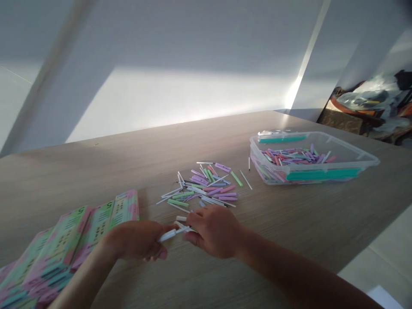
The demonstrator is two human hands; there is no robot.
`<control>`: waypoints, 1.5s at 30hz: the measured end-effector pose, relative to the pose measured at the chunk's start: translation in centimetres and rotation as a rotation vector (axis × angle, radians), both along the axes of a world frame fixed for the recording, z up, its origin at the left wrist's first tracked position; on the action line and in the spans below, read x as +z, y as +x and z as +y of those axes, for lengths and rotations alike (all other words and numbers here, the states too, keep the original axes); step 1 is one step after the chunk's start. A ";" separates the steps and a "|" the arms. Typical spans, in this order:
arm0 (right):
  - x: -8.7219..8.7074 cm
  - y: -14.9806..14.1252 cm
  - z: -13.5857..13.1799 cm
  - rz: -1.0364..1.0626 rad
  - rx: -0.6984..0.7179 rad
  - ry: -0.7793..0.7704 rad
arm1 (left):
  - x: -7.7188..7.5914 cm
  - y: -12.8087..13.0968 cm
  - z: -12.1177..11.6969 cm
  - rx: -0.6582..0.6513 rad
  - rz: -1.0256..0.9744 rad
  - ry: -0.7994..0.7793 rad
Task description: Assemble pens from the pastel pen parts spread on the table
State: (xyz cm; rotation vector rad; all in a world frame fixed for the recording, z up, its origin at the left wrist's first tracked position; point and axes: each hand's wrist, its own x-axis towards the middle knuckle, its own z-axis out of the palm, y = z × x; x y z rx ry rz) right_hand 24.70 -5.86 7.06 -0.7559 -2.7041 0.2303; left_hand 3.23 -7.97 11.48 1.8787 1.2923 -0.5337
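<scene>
My left hand (138, 240) is closed in a pinch on a thin white stick piece (168, 235) near the table's front edge. My right hand (214, 229) is closed too, its fingertips meeting the same white piece from the right. Just beyond both hands lies a loose pile of small pastel sticks and caps (206, 184) in pink, purple, green and white. A row of pastel printed packs (64, 244) lies to the left of my left hand.
A clear plastic tub (360, 159) with teal clips at the right holds several more coloured pieces. The wooden table (128, 159) meets a white wall behind. Clutter with bags (370, 103) sits beyond the table's far right corner.
</scene>
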 end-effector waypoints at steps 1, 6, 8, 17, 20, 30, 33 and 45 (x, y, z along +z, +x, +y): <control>0.0 0.0 0.0 0.007 -0.001 -0.010 | 0.2 0.0 0.0 -0.001 -0.001 0.004; -0.1 0.0 0.4 0.076 0.032 -0.030 | 0.3 -0.4 -0.1 0.013 0.003 0.020; -0.3 0.0 0.5 0.100 0.044 -0.020 | 0.1 -0.6 -0.2 0.018 -0.014 0.027; -0.5 0.3 0.7 0.142 0.061 -0.086 | 0.3 -0.7 -0.3 0.001 -0.024 0.034; -0.1 0.8 0.9 0.181 0.069 -0.132 | 0.7 -0.7 -0.4 0.002 -0.020 0.046; -1.1 1.8 2.3 0.641 0.228 -0.555 | 1.6 -0.3 -0.6 0.072 0.013 0.005; -1.4 1.8 2.6 0.765 0.274 -0.660 | 1.6 -0.4 -0.7 0.086 0.016 0.005; -1.4 1.6 2.5 0.725 0.301 -0.530 | 1.3 -1.2 -0.9 0.062 -0.038 0.026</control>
